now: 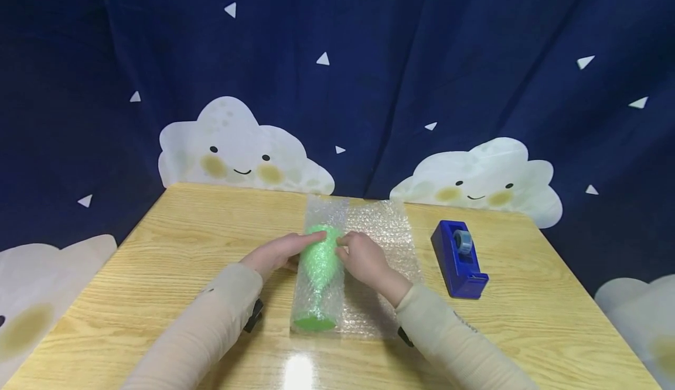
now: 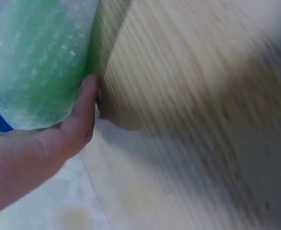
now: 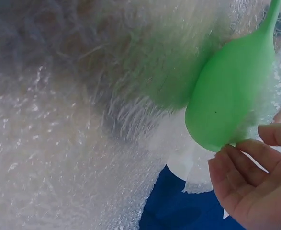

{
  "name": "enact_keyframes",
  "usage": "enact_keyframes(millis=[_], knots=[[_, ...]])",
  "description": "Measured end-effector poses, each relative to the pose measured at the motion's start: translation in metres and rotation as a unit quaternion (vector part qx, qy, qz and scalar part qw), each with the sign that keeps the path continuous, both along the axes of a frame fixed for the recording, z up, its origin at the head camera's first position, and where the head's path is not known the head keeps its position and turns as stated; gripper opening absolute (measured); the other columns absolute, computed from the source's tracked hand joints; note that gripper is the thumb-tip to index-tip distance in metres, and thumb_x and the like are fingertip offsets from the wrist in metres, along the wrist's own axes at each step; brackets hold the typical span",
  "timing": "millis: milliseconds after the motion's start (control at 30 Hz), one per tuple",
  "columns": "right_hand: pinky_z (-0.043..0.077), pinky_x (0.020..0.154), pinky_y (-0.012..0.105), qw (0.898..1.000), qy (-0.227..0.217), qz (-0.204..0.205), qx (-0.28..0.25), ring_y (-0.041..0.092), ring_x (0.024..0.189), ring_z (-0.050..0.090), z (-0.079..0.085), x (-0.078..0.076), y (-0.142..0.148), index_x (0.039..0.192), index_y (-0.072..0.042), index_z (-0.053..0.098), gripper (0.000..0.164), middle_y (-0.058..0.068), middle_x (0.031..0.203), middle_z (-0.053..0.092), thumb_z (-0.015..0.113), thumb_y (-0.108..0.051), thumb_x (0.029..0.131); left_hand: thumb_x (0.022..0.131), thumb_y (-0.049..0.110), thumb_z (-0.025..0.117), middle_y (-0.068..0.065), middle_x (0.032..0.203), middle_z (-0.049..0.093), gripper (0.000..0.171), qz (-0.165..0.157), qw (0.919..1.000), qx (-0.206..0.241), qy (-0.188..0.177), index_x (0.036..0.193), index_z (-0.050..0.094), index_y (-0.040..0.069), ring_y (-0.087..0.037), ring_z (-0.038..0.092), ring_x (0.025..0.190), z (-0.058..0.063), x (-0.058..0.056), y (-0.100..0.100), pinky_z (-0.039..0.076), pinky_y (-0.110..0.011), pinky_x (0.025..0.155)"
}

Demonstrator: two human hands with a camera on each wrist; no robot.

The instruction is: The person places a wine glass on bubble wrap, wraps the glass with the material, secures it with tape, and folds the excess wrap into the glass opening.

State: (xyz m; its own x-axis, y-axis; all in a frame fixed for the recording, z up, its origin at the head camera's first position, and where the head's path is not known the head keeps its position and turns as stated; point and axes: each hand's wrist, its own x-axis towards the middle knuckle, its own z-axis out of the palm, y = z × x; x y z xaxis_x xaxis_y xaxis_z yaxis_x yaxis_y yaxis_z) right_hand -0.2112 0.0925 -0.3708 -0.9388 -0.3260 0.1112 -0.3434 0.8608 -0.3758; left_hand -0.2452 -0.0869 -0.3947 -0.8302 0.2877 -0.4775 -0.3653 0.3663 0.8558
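Observation:
A green goblet (image 1: 320, 261) lies on its side on a sheet of bubble wrap (image 1: 379, 226), its foot toward me. One folded layer of the wrap covers it. My left hand (image 1: 279, 251) rests on the covered bowl with its fingers extended across the top. In the left wrist view, a digit of the left hand (image 2: 59, 139) lies along the side of the wrapped bowl. My right hand (image 1: 365, 257) is at the goblet's other side. In the right wrist view, the right hand's bent fingertips (image 3: 221, 152) touch the bare goblet rim, with the thumb apart.
A blue tape dispenser (image 1: 453, 261) holding a tape roll (image 1: 463, 242) stands on the wooden table (image 1: 211, 220), right of the wrap. Unfolded bubble wrap extends rightward under my right forearm. A dark blue curtain (image 1: 369, 74) with white clouds hangs behind the table.

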Motion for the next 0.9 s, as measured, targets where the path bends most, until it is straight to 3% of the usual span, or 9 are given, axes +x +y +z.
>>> enact_keyframes(millis=[200,333,433,533,600,900], knots=[[0.052,0.087,0.042,0.999,-0.031,0.004,-0.04,0.031,0.103,0.063,-0.001,-0.002,0.009,0.107,0.002,0.067,0.028,0.017,0.111,0.067,0.049,-0.009,0.089,0.097,0.05,0.029,-0.017,0.115,0.058,0.059,0.026,0.9988,0.039,-0.012,0.125,0.051,0.003,-0.026,0.058,0.1,-0.005,0.002,0.001,0.053,-0.04,0.081],[0.052,0.08,0.039,0.997,-0.05,-0.006,-0.052,0.023,0.083,0.062,0.0,-0.003,0.013,0.107,0.003,0.067,0.03,0.017,0.11,0.067,0.047,-0.011,0.09,0.095,0.055,0.031,-0.013,0.115,0.057,0.061,0.025,0.9991,0.03,-0.017,0.124,0.053,0.006,-0.023,0.055,0.102,-0.005,0.004,0.004,0.05,-0.038,0.081],[0.048,0.063,0.031,0.996,-0.062,-0.009,-0.056,0.014,0.062,0.048,-0.001,-0.005,0.015,0.079,0.001,0.067,0.029,0.01,0.081,0.066,0.044,-0.012,0.092,0.094,0.059,0.031,-0.011,0.111,0.057,0.064,0.025,0.9993,0.016,-0.02,0.123,0.054,0.006,-0.022,0.054,0.1,-0.005,0.004,0.006,0.049,-0.036,0.08],[0.036,0.05,0.024,0.995,-0.071,0.002,-0.069,0.011,0.049,0.034,-0.001,-0.007,0.015,0.054,-0.01,0.044,0.038,0.0,0.054,0.044,0.042,-0.01,0.092,0.094,0.06,0.032,-0.01,0.108,0.058,0.065,0.029,0.9994,0.008,-0.02,0.121,0.055,0.005,-0.021,0.054,0.097,-0.006,0.004,0.007,0.049,-0.032,0.075],[0.032,0.047,0.023,0.994,-0.078,0.001,-0.075,0.011,0.046,0.03,0.001,-0.007,0.014,0.052,-0.015,0.035,0.042,-0.004,0.049,0.033,0.043,-0.012,0.093,0.094,0.06,0.031,-0.009,0.105,0.059,0.065,0.028,0.9994,0.007,-0.02,0.118,0.056,0.005,-0.019,0.055,0.094,-0.006,0.004,0.007,0.049,-0.03,0.072],[0.031,0.045,0.023,0.989,-0.12,-0.036,-0.075,0.011,0.047,0.033,0.008,-0.006,0.007,0.055,-0.016,0.042,0.043,-0.004,0.05,0.038,0.046,-0.028,0.096,0.095,0.059,0.031,-0.014,0.12,0.058,0.066,0.017,0.9997,0.012,-0.011,0.123,0.056,0.005,-0.024,0.055,0.106,-0.005,0.004,0.007,0.05,-0.037,0.083]])
